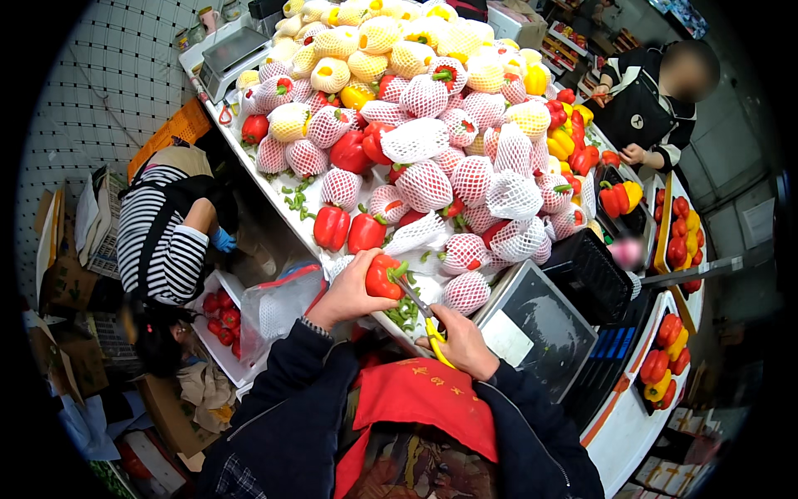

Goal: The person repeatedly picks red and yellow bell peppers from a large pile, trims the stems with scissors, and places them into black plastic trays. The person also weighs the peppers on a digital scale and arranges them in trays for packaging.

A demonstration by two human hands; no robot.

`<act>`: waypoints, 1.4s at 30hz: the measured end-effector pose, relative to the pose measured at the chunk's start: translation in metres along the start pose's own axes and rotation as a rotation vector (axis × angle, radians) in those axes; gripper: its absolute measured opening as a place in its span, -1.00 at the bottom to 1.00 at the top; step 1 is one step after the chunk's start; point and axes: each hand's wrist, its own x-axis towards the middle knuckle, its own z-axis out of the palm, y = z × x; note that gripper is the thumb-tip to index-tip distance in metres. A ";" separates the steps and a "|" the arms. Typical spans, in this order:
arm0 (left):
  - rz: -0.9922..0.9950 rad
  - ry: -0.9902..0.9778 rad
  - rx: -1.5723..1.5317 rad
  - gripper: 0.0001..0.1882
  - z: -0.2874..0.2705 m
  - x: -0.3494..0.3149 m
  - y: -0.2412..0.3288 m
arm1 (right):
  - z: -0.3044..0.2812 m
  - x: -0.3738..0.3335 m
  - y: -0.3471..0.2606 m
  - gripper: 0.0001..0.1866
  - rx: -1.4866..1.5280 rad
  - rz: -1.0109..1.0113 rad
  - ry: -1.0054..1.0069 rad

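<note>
Left hand [347,293] has its fingers wrapped closed around a red bell pepper [383,275], held just above the near edge of the white counter [287,212], stem end turned right. Right hand [464,341] is closed through the yellow handles of a pair of scissors [422,316], whose blades angle up-left to the pepper's green stem; whether the blades touch it cannot be told. Far of the hands lies a heap of peppers in white foam netting [426,158]; cut green stems [405,313] lie under the scissors, a grey scale [532,324] just right.
</note>
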 end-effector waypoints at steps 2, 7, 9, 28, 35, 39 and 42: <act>-0.002 0.001 0.020 -0.02 -0.001 -0.001 0.003 | 0.000 0.001 -0.003 -0.32 -0.033 0.024 -0.020; -0.102 0.004 0.021 -0.07 0.003 0.000 -0.005 | 0.020 0.004 0.004 -0.43 -0.055 0.045 0.000; -0.198 0.020 -0.127 -0.11 0.001 -0.004 -0.002 | 0.028 0.009 0.010 -0.47 -0.029 0.144 -0.032; -0.184 -0.277 -0.595 -0.53 0.042 -0.006 0.034 | -0.031 -0.006 -0.010 -0.20 0.832 0.255 0.358; -0.033 0.711 0.439 -0.30 -0.013 0.041 -0.064 | -0.062 -0.049 0.096 -0.28 0.060 0.242 1.083; -0.413 0.528 0.274 -0.02 -0.027 0.059 -0.118 | -0.054 -0.075 0.107 -0.16 -0.088 0.260 0.987; -0.402 0.507 0.280 0.00 -0.030 0.067 -0.129 | -0.050 -0.089 0.090 -0.14 -0.151 0.301 0.920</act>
